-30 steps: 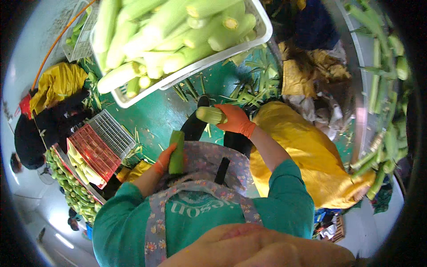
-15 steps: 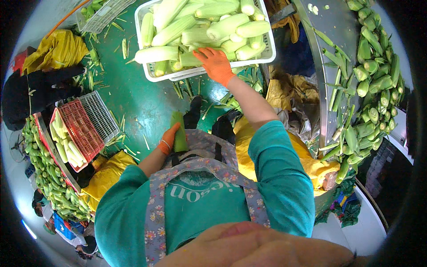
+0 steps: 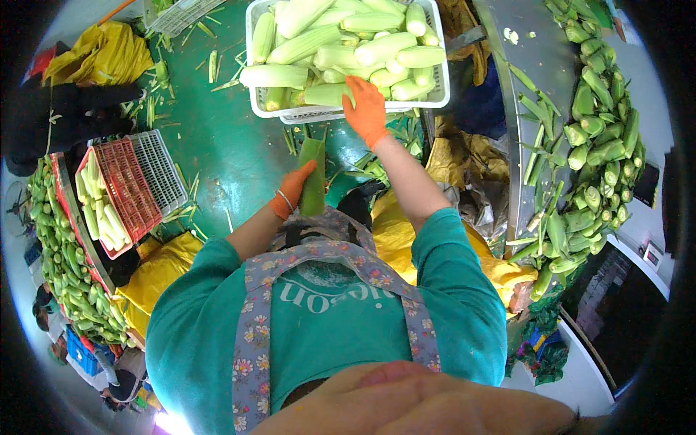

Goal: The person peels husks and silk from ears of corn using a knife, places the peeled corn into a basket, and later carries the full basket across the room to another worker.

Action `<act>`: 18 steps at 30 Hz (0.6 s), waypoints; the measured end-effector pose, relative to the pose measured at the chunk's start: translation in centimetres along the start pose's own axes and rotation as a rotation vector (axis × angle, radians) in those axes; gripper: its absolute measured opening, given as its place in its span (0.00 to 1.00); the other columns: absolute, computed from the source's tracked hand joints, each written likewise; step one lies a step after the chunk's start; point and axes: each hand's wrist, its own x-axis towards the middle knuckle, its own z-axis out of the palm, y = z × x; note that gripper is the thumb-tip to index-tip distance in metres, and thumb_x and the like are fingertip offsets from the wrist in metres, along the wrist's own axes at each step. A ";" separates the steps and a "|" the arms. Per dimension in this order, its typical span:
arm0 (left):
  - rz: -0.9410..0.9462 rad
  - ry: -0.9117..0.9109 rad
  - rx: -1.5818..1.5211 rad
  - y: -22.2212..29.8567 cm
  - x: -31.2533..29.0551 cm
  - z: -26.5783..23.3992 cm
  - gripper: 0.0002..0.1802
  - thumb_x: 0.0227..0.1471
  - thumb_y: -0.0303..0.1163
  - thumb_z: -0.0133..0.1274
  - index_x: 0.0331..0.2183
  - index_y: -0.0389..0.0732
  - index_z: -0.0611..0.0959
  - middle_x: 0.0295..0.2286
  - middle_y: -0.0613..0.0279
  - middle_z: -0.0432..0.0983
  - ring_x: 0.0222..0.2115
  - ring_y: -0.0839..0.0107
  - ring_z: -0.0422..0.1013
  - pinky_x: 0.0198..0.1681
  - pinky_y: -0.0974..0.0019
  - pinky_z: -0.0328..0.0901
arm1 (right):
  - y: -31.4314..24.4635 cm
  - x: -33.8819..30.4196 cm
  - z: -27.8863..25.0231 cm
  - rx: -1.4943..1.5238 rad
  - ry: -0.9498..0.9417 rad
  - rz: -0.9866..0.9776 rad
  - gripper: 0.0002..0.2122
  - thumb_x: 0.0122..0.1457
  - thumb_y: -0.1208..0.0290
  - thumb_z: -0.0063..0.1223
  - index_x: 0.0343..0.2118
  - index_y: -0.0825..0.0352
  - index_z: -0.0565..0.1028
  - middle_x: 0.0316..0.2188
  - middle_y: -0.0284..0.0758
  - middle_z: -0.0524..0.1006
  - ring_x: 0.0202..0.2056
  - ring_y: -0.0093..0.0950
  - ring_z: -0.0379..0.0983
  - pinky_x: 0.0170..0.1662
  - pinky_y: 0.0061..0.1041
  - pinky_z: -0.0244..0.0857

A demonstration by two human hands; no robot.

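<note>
My left hand (image 3: 296, 190), in an orange glove, is closed around a green ear of corn (image 3: 312, 177) in its husk, held upright in front of my apron. My right hand (image 3: 366, 114), also in an orange glove, reaches over the near edge of a white plastic crate (image 3: 262, 107). Its fingers and thumb close on the right end of a pale green ear of corn (image 3: 326, 95) lying inside that edge. Several other pale, mostly husked ears (image 3: 308, 45) are heaped in the crate.
On the right, a metal table (image 3: 518, 72) carries a long pile of unhusked corn (image 3: 598, 145) and loose husk leaves. To the left stand a red crate (image 3: 129, 185) with pale ears and another corn pile (image 3: 65, 254). Husk scraps litter the green floor (image 3: 217, 138).
My left hand has moved up and forward with its ear of corn. My right hand has drawn slightly toward the ear's right end. The whole view has shifted a little.
</note>
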 end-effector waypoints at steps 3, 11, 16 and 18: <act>-0.005 0.011 -0.028 -1.3 -1.0 -0.9 0.31 0.59 0.55 0.50 0.45 0.34 0.76 0.34 0.45 0.80 0.31 0.56 0.78 0.37 0.56 0.74 | -0.8 3.1 2.3 -0.056 0.103 0.018 0.19 0.56 0.60 0.54 0.48 0.65 0.75 0.47 0.41 0.77 0.49 0.43 0.70 0.52 0.41 0.63; -0.083 0.133 -0.119 -2.4 -4.4 -5.8 0.31 0.59 0.56 0.50 0.46 0.35 0.76 0.34 0.46 0.80 0.31 0.57 0.78 0.37 0.56 0.74 | -4.0 6.8 9.1 0.012 -0.119 -0.187 0.08 0.56 0.65 0.49 0.25 0.60 0.77 0.23 0.39 0.78 0.30 0.42 0.75 0.34 0.44 0.62; -0.002 0.208 -0.207 -1.4 -4.9 -6.9 0.31 0.58 0.55 0.52 0.45 0.33 0.76 0.31 0.47 0.80 0.28 0.59 0.78 0.32 0.59 0.74 | -12.3 6.0 10.3 0.290 -0.182 -0.239 0.08 0.59 0.66 0.50 0.28 0.61 0.78 0.27 0.40 0.79 0.33 0.44 0.75 0.36 0.45 0.65; 0.040 0.203 -0.210 -0.9 -4.9 -7.1 0.31 0.58 0.55 0.52 0.44 0.32 0.76 0.30 0.47 0.80 0.28 0.59 0.78 0.32 0.59 0.74 | -11.5 6.5 10.9 0.306 -0.084 -0.034 0.10 0.62 0.64 0.48 0.34 0.63 0.78 0.33 0.43 0.80 0.37 0.46 0.76 0.39 0.44 0.68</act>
